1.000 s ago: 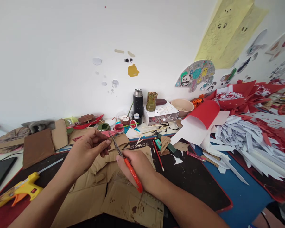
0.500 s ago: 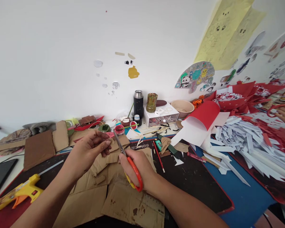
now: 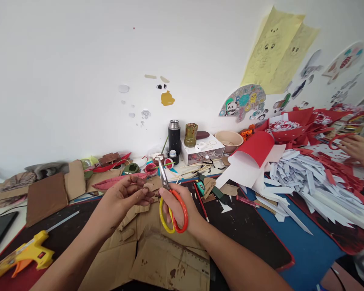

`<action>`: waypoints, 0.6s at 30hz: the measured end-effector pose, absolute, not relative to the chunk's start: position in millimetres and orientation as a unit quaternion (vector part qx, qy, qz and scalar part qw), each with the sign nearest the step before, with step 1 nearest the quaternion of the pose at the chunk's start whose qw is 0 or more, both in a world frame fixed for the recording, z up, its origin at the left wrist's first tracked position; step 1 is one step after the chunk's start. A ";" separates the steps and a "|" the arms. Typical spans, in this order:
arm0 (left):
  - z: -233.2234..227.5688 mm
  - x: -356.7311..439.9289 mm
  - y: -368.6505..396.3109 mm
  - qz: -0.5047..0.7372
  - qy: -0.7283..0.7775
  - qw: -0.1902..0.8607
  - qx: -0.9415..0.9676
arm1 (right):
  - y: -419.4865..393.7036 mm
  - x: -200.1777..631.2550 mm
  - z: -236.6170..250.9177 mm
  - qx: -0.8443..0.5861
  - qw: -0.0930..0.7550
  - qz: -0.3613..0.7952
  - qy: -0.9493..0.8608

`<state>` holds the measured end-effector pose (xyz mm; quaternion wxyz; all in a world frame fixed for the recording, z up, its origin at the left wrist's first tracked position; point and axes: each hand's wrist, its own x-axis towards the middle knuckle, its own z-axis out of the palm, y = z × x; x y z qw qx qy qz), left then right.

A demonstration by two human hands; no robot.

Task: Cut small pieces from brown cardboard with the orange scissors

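My right hand point(image 3: 185, 210) grips scissors point(image 3: 170, 202) with one orange and one yellow handle loop, the blades pointing up and away. My left hand point(image 3: 123, 200) is just to their left, its fingertips pinching a small brown cardboard piece point(image 3: 147, 187) close to the blades. Both hands hover over flat sheets of brown cardboard point(image 3: 157, 258) lying on a dark mat point(image 3: 245, 230).
A yellow glue gun point(image 3: 27, 254) lies at the near left. Paint pots, a black flask point(image 3: 174, 135), a white box point(image 3: 203, 150) and a bowl point(image 3: 229, 138) stand by the wall. White and red paper strips point(image 3: 315, 182) pile up at right, where another person's hand point(image 3: 359, 149) works.
The scissors have swung from leaning left to nearly upright, blades now raised. My left hand has moved a little right and down, closer to them. The view has tilted slightly.
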<state>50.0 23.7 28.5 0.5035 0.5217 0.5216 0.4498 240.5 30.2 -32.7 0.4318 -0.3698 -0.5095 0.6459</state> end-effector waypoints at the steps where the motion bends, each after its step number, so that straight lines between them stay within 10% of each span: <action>1: 26.8 51.4 23.1 0.448 0.520 0.505 0.524 | 31.2 240.9 -34.1 -0.369 0.434 0.645 -0.509; 18: 25.5 51.7 23.3 0.459 0.525 0.484 0.529 | 30.7 240.5 -29.1 -0.343 0.403 0.667 -0.525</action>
